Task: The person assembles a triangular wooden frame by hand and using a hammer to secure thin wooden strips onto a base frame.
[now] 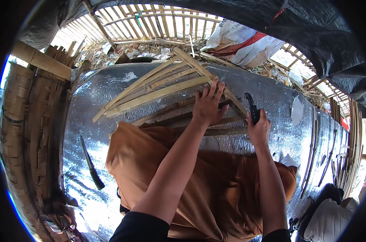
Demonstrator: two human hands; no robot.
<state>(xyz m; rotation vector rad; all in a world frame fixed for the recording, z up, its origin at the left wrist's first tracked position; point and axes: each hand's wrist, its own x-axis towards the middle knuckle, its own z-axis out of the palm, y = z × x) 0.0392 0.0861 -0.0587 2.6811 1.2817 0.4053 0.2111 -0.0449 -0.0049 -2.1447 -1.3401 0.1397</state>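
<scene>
A triangular, pale split-bamboo frame (162, 93) is laid on crinkled silver sheeting (287, 135). Its right slat is touched by the left hand (208, 105), fingers spread; a black-handled tool (254, 113) is gripped by the right hand's (258, 128) curled fingers.

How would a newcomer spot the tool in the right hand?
Find the silvery sheet, then the pale bamboo strips fanned over it. Just to their right, the right hand grips the tool. It is black with a curved upper end, unlike those pale strips.
</scene>
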